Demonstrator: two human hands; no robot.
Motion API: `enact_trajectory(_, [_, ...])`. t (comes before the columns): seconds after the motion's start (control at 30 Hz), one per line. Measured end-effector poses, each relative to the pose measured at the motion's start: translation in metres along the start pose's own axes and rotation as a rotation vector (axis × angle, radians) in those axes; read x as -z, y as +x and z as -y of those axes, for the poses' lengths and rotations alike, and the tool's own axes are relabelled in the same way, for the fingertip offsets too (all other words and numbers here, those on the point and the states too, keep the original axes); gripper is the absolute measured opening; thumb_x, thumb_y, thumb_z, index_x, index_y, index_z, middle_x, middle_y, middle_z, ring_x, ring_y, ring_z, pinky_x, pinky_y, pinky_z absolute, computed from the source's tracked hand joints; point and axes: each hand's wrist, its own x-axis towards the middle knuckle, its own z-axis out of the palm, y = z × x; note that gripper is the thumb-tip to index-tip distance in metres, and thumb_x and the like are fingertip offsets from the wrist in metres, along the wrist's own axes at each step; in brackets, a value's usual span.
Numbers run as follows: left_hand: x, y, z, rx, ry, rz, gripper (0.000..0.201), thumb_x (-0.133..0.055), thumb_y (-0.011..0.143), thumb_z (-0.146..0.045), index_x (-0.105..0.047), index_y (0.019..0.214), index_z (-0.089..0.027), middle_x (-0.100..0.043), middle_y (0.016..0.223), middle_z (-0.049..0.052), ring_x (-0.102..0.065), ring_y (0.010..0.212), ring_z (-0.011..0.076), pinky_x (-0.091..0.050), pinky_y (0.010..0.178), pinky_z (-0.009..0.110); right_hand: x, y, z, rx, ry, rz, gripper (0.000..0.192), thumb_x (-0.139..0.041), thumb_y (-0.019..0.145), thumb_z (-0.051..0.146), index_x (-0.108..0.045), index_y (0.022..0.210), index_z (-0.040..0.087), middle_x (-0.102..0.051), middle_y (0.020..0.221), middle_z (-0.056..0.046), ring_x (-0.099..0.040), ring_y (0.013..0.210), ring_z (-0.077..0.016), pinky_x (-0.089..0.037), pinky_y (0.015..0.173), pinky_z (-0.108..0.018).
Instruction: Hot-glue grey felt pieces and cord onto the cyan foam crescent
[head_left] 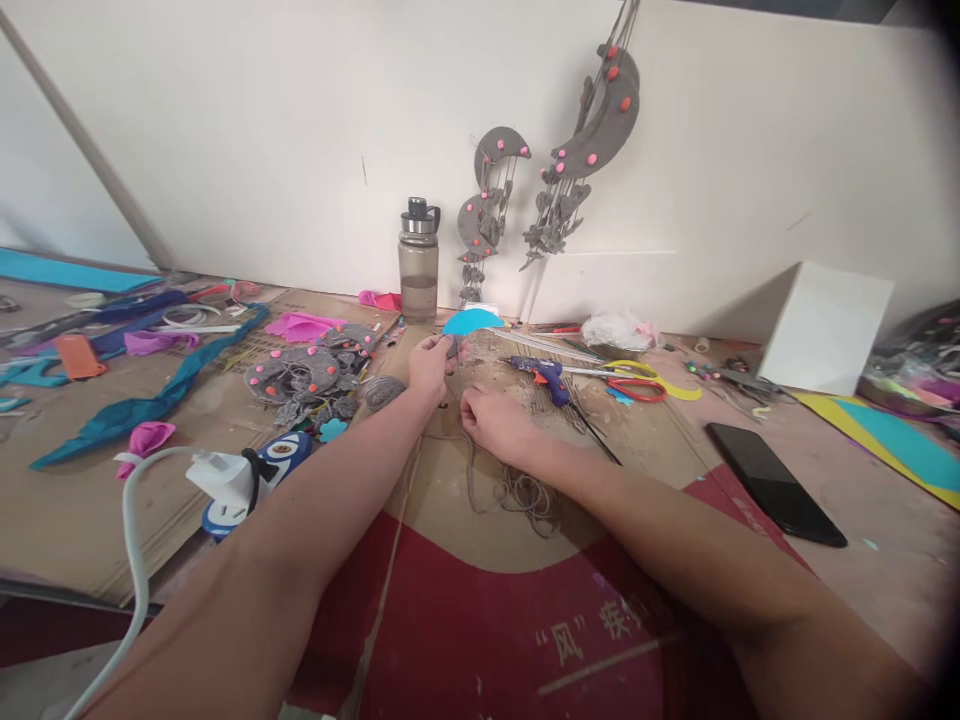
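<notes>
My left hand [433, 368] is closed, pinching a small grey piece [453, 347] whose exact kind I cannot make out. Just to its right and nearer to me, my right hand [489, 418] has its fingers curled shut on grey yarn [471, 475]. Loose loops of that yarn lie on the cardboard [450, 530] beneath my right wrist. A ball of grey yarn [384, 392] rests left of my left hand. Beyond both hands lies a blue paper shape [472, 321]. A blue glue gun [553, 382] lies to the right of my right hand.
A water bottle [418, 275] stands by the wall, near hanging grey moon ornaments [501, 150]. Grey decorated pieces [307, 370] and a blue power strip [289, 458] with a white plug [223, 478] lie left. Scissors [637, 388] and a black phone [776, 480] lie right.
</notes>
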Motion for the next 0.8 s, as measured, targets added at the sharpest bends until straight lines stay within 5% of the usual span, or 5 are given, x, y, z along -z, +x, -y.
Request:
enact_trajectory(0.23, [0.001, 0.001, 0.000, -0.023, 0.022, 0.008, 0.007, -0.066, 0.072, -0.015, -0.059, 0.071, -0.013, -0.063, 0.067, 0.003, -0.067, 0.074, 0.0163, -0.055, 0.075, 0.032, 0.022, -0.036, 0.027, 0.289, 0.012, -0.045, 0.013, -0.043, 0.086, 0.011, -0.056, 0.087, 0.013, -0.056, 0.090, -0.008, -0.047, 0.075, -0.0143, -0.039, 0.069, -0.028])
enact_trajectory(0.4, [0.001, 0.001, 0.000, -0.035, 0.044, 0.017, 0.008, -0.066, 0.073, -0.017, -0.059, 0.071, -0.013, -0.062, 0.065, 0.002, -0.066, 0.072, 0.0157, -0.054, 0.076, 0.032, 0.032, -0.076, 0.064, 0.898, 0.055, -0.103, 0.019, -0.041, 0.092, 0.024, -0.057, 0.084, 0.016, -0.057, 0.085, -0.007, -0.046, 0.077, -0.0164, -0.042, 0.070, -0.030])
enact_trajectory(0.53, [0.001, 0.003, 0.001, -0.035, 0.047, 0.019, 0.011, -0.067, 0.073, -0.018, -0.058, 0.070, -0.013, -0.062, 0.064, 0.002, -0.066, 0.069, 0.0151, -0.054, 0.075, 0.032, 0.030, -0.089, 0.072, 1.275, 0.317, -0.342, 0.019, -0.045, 0.093, 0.033, -0.058, 0.087, 0.019, -0.058, 0.092, -0.005, -0.050, 0.080, -0.0131, -0.044, 0.075, -0.025])
enact_trajectory(0.67, [0.000, 0.002, -0.001, -0.026, 0.046, 0.019, 0.016, -0.070, 0.072, -0.018, -0.054, 0.068, -0.015, -0.063, 0.065, 0.002, -0.066, 0.068, 0.0142, -0.054, 0.074, 0.030, 0.038, -0.095, 0.066, 1.275, 0.436, -0.428, 0.025, -0.049, 0.092, 0.038, -0.055, 0.073, 0.022, -0.061, 0.084, -0.002, -0.051, 0.073, -0.0118, -0.044, 0.070, -0.026])
enact_trajectory(0.8, [-0.001, -0.001, -0.005, 0.004, 0.059, 0.020, 0.010, -0.066, 0.075, -0.016, -0.057, 0.073, -0.013, -0.067, 0.069, 0.005, -0.067, 0.067, 0.0150, -0.055, 0.073, 0.030, 0.058, -0.102, 0.062, 1.199, 0.290, -0.126, 0.022, -0.057, 0.087, 0.043, -0.060, 0.084, 0.022, -0.064, 0.088, 0.001, -0.054, 0.079, -0.0134, -0.043, 0.071, -0.029])
